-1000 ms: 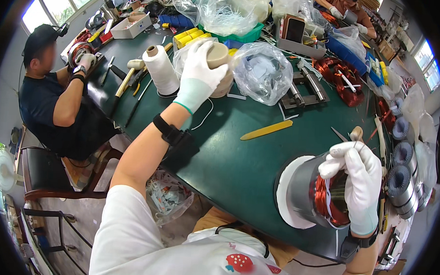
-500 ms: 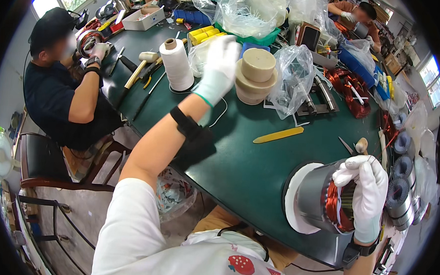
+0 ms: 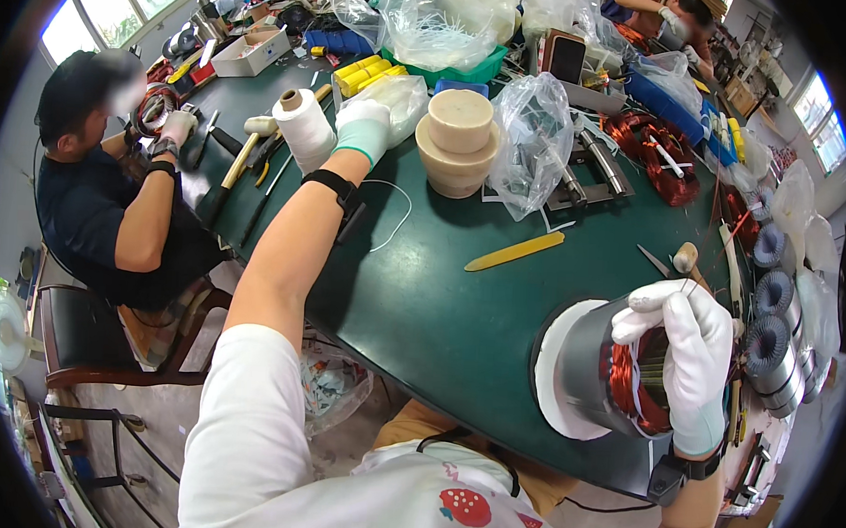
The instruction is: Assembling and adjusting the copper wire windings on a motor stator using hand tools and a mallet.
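My right hand [image 3: 688, 346], in a white glove, is closed with thumb and fingertips pinched on thin wire ends [image 3: 692, 283]. It is over the open end of a grey motor stator [image 3: 584, 361], which lies on its side with red-brown copper windings [image 3: 623, 384] and white binding showing. My left hand [image 3: 363, 129], also gloved, is curled beside a white spool of cord [image 3: 305, 134], which leans left. A clear plastic bag [image 3: 402, 100] lies against its other side. Its fingertips face away, so what they grip is hidden. A loose white cord [image 3: 409, 202] curves over the table near that wrist.
Stacked beige round blocks [image 3: 460, 138], a clear bag [image 3: 532, 146] and a yellow flat tool [image 3: 515, 252] lie mid-table. Scissors [image 3: 656, 262] and a wooden handle [image 3: 686, 257] are beyond the stator. Mallet [image 3: 248, 153] at left. Co-workers sit at left and far right.
My left hand has come down and left from above the table to beside the cord spool, which now leans more. My right hand stays pinched at the stator. The whole view has shifted slightly.
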`<state>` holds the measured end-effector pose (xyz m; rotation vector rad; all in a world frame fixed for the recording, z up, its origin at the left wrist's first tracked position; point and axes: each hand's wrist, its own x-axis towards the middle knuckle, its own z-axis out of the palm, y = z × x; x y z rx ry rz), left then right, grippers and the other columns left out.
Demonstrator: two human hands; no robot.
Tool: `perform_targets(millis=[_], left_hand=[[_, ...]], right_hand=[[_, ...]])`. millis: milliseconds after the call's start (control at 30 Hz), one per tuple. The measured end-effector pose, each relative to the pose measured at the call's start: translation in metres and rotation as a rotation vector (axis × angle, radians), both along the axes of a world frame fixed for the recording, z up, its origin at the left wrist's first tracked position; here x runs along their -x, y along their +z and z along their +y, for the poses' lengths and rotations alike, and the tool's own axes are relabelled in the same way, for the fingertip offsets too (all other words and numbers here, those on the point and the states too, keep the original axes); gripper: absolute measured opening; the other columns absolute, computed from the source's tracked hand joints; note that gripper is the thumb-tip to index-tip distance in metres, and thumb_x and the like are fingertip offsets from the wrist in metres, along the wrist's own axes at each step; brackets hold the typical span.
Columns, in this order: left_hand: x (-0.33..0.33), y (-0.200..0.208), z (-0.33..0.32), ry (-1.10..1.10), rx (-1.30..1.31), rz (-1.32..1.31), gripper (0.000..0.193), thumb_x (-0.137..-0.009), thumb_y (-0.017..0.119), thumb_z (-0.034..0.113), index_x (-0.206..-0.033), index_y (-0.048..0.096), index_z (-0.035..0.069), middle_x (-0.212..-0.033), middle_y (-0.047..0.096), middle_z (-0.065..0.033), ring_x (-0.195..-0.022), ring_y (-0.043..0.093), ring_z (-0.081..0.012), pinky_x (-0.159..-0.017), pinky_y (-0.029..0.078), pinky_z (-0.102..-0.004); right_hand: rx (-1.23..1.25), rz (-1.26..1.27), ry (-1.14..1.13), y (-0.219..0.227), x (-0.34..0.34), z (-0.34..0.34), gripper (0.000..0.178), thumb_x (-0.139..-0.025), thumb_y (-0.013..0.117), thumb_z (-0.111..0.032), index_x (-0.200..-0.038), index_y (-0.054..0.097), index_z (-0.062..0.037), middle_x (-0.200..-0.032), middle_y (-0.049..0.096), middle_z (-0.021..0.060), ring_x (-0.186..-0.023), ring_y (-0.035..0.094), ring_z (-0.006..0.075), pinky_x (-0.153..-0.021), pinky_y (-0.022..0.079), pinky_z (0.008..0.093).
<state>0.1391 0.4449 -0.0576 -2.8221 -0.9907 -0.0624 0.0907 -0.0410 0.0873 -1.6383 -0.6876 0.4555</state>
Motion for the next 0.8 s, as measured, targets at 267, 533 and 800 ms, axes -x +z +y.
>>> perform_targets(millis=[267, 533, 800], left_hand=[[-0.009, -0.024, 0.032, 0.119, 0.182, -0.277, 0.026, -0.094, 0.063, 0.017, -0.114, 0.079, 0.011, -0.12, 0.075, -0.0144, -0.114, 0.072, -0.0327, -0.092, 0.058, -0.0427], [-0.014, -0.029, 0.04, 0.003, 0.058, -0.032, 0.025, -0.093, 0.062, 0.017, -0.11, 0.08, 0.011, -0.12, 0.075, -0.0154, -0.112, 0.072, -0.0321, -0.093, 0.058, -0.0414], [-0.002, 0.001, 0.011, 0.154, 0.101, -0.431, 0.025, -0.098, 0.06, 0.018, -0.118, 0.069, 0.008, -0.111, 0.076, -0.0171, -0.104, 0.074, -0.0343, -0.086, 0.058, -0.0457]], right_hand=[[-0.001, 0.038, 0.012, 0.001, 0.001, -0.002, 0.033, -0.11, 0.051, -0.021, -0.111, 0.07, 0.0058, -0.088, 0.075, 0.0105, -0.084, 0.07, 0.0129, -0.08, 0.054, 0.0264], [-0.045, 0.081, 0.05, 0.002, 0.0, -0.001, 0.03, -0.109, 0.052, -0.019, -0.109, 0.07, 0.0049, -0.088, 0.074, 0.0085, -0.083, 0.068, 0.0111, -0.082, 0.053, 0.0263], [-0.035, 0.08, 0.069, -0.002, -0.003, -0.003, 0.028, -0.11, 0.051, -0.018, -0.108, 0.07, 0.003, -0.088, 0.073, 0.0082, -0.083, 0.068, 0.011, -0.08, 0.053, 0.0257]])
